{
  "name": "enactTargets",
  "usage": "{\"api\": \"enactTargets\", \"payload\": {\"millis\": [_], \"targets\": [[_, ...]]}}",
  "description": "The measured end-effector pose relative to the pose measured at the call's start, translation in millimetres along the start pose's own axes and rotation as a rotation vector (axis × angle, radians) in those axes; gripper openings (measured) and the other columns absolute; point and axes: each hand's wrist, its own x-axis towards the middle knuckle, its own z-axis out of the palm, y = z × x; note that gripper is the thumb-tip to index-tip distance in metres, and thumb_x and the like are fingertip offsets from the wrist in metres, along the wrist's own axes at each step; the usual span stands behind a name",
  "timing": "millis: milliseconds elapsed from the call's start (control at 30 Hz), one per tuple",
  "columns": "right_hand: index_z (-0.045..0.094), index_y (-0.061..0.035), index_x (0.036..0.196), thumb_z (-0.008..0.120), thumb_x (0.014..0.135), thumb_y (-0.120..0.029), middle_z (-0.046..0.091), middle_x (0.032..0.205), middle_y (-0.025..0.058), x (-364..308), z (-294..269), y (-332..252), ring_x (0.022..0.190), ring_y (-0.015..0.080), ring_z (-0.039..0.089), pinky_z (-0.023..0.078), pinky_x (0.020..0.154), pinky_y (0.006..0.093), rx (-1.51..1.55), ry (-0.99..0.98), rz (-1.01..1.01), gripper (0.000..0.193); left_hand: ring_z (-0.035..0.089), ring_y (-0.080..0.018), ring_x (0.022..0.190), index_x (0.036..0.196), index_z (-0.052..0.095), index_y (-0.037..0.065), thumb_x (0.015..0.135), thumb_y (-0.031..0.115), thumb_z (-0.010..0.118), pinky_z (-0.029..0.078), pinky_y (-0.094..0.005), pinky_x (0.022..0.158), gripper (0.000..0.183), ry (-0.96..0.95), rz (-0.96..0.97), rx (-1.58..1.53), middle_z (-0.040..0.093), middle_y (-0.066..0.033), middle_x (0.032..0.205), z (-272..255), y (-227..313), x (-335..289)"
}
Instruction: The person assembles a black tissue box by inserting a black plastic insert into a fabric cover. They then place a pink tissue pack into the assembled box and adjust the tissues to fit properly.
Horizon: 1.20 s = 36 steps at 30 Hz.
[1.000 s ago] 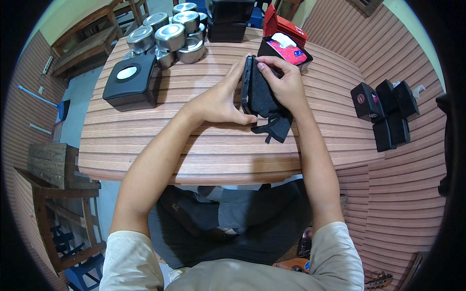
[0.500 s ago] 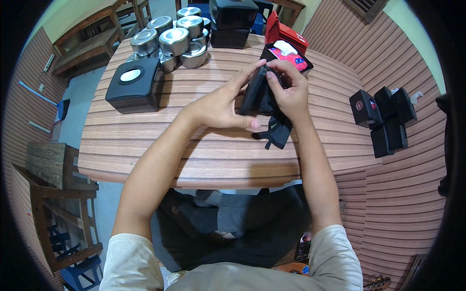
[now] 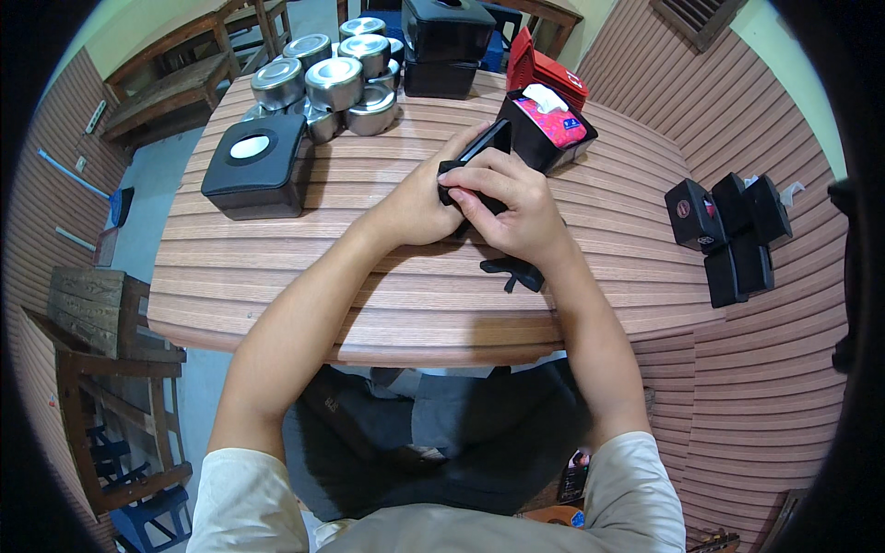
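Note:
My left hand (image 3: 419, 203) is closed around a flat black piece (image 3: 495, 138) with a raised rim, which looks like a box lid, held tilted above the table. My right hand (image 3: 512, 201) crosses over it, thumb and fingers pinched on black cloth at the piece's near left edge. More of that black cloth (image 3: 518, 274) hangs or lies below my right palm, its edge ragged. Just beyond my hands stands a black tissue box (image 3: 573, 152) with its top off, a pink tissue pack (image 3: 553, 124) inside and a white tissue sticking up.
A closed black tissue box (image 3: 253, 175) sits at the left. Stacked steel canisters (image 3: 335, 83) and black boxes (image 3: 442, 46) stand at the back, with a red box (image 3: 548, 74) beside them. Several black tissue holders (image 3: 728, 221) are grouped at the right. The table's front edge (image 3: 442, 355) is near me.
My right hand has moved from the piece's far edge to its near left side, bringing cloth with it. The piece has turned in my left hand, uncovering more of the tissue box behind.

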Motion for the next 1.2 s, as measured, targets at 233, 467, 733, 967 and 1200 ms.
{"api": "enactTargets", "payload": {"millis": [233, 467, 733, 967, 1200], "targets": [[0.078, 0.0012, 0.108, 0.074, 0.095, 0.002, 0.073, 0.091, 0.012, 3.5, -5.5, 20.3, 0.081, 0.021, 0.07, 0.054, 0.074, 0.0312, -0.048, 0.239, 0.127, 0.013, 0.055, -0.0431, 0.144, 0.164, 0.038, -0.002, 0.082, -0.013, 0.057, 0.042, -0.0416, 0.122, 0.085, 0.069, -0.104, 0.15, 0.056, -0.0326, 0.152, 3.0, 10.8, -3.0], [0.078, 0.0003, 0.106, 0.075, 0.093, -0.001, 0.074, 0.094, 0.0162, 5.0, -3.4, 10.9, 0.087, 0.0317, 0.074, 0.059, 0.079, 0.0383, -0.017, 0.177, 0.034, 0.013, 0.055, -0.0382, 0.145, 0.161, 0.041, -0.006, 0.085, -0.012, 0.056, 0.038, -0.0398, 0.124, 0.077, 0.068, -0.091, 0.013, 0.058, -0.0306, 0.152, 2.1, 7.9, -2.5], [0.08, -0.0014, 0.108, 0.077, 0.092, 0.0, 0.074, 0.095, 0.0146, 2.6, -5.2, 16.6, 0.086, 0.0307, 0.074, 0.059, 0.078, 0.0379, -0.027, 0.208, 0.076, 0.016, 0.052, -0.0392, 0.15, 0.165, 0.038, -0.001, 0.083, -0.017, 0.05, 0.039, -0.0406, 0.125, 0.085, 0.046, -0.064, 0.157, 0.053, -0.0288, 0.159, -3.4, 14.4, -1.2], [0.082, 0.0009, 0.108, 0.075, 0.094, 0.0, 0.074, 0.091, 0.0147, -5.1, -23.3, 42.0, 0.081, 0.027, 0.072, 0.056, 0.075, 0.0362, -0.148, 0.369, 0.291, 0.016, 0.058, -0.0289, 0.145, 0.168, 0.038, 0.004, 0.082, -0.021, 0.043, 0.041, -0.0352, 0.121, 0.089, -0.041, -0.136, -0.012, 0.051, -0.019, 0.165, -9.7, 14.1, 2.3], [0.08, -0.0014, 0.113, 0.075, 0.089, 0.007, 0.074, 0.101, 0.0158, 3.2, -6.4, 15.5, 0.091, 0.029, 0.073, 0.058, 0.084, 0.037, -0.146, 0.305, 0.149, 0.026, 0.054, -0.036, 0.149, 0.164, 0.041, -0.001, 0.08, -0.022, 0.043, 0.039, -0.0378, 0.124, 0.087, 0.026, -0.133, 0.04, 0.056, -0.0282, 0.157, -11.2, 15.3, 0.8]]}}
